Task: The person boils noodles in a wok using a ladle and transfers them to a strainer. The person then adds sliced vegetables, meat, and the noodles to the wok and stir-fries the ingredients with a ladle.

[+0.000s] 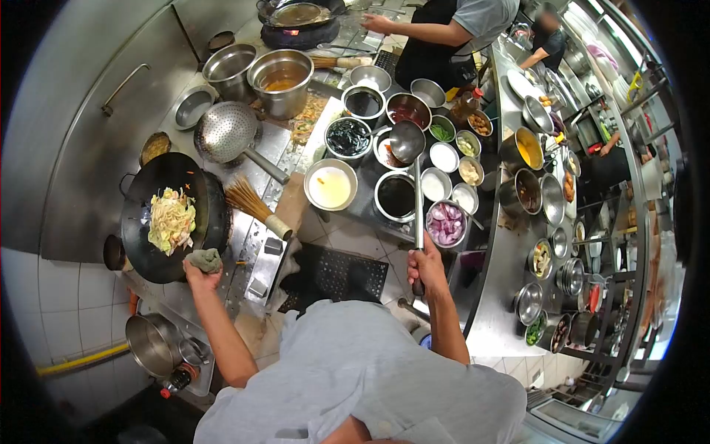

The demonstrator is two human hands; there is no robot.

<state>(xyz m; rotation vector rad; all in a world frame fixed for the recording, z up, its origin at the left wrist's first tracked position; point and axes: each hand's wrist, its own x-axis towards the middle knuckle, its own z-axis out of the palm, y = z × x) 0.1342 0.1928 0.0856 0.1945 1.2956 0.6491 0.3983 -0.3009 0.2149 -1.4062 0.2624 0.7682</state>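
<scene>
My left hand (201, 275) is closed on a folded grey-green cloth (204, 259) at the near rim of a black wok (140, 214). Shredded pale cabbage with bits of orange (172, 220) lies in the wok. On the right, my right hand (427, 268) is wrapped round the handle of a long metal ladle (407, 142). The ladle's bowl is over the seasoning containers, beside a bowl with red-brown contents (387, 152). Below it stand a pot of dark liquid (396, 196) and a bowl of chopped purple onion (447, 223).
A perforated strainer (225, 133) and a bamboo brush (255, 207) lie beside the wok. Behind stand steel pots (281, 83). A person in a grey shirt (451, 37) works at the back, and another (547, 44) farther right. A steel counter (492, 296) holds many bowls.
</scene>
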